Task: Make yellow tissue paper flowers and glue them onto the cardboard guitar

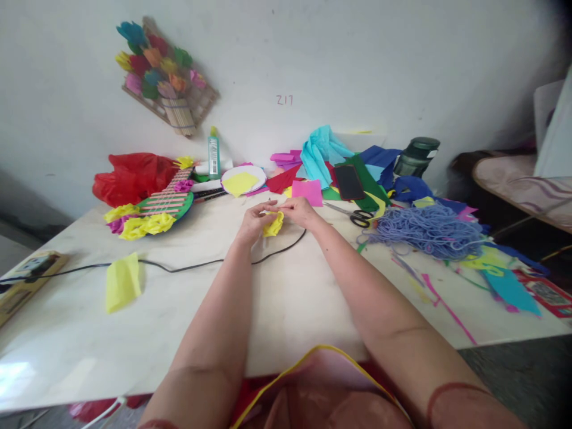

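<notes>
Between my two hands, over the middle of the table, is a ruffled yellow crepe paper flower [274, 225]. My left hand [255, 221] is closed around its left side with the fingers bent over the top. The fingertips of my right hand [298, 210] pinch together at the flower's upper right edge. Exactly what the right fingers grip is partly hidden. A folded yellow crepe paper piece [123, 283] lies to the left. Further back on the left rests a green round craft [167, 205] with pink sticks and yellow and magenta paper flowers.
A black cable [174, 269] crosses the table beneath my hands. To the right are scissors [357, 217], a phone [348, 182] and a heap of blue yarn [429, 231]. Coloured paper [324, 149], a white disc [259, 173], a glue bottle [214, 156] and a dark jar [417, 157] stand or lie behind.
</notes>
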Demonstrator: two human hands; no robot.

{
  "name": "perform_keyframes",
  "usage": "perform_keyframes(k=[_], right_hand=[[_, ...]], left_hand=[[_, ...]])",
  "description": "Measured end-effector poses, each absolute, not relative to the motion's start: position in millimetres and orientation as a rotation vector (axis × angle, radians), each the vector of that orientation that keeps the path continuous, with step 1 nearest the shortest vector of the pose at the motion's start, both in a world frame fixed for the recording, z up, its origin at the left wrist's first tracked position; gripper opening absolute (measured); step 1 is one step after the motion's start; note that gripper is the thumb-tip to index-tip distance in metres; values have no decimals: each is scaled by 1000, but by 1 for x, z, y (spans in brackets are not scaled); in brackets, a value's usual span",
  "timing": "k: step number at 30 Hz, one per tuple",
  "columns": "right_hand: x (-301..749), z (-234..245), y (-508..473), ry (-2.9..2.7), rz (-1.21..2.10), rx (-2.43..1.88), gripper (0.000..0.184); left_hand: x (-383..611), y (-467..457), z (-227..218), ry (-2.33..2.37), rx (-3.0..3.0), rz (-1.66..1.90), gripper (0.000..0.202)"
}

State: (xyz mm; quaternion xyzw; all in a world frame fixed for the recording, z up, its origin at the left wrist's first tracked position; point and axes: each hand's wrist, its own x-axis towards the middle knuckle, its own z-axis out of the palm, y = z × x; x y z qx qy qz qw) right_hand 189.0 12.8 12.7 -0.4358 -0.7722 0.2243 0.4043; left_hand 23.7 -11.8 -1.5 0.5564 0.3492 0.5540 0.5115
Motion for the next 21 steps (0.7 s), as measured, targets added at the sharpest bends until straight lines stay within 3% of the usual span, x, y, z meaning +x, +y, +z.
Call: perform_keyframes(k=[15, 21], right_hand=[[189, 11, 15, -1985, 536, -1128, 20], [188, 10, 16, -2068, 359, -1160, 23]], left_hand=[[24, -14, 4, 814, 1307, 1353, 23], [25, -15, 5, 770, 1313, 1339, 19]])
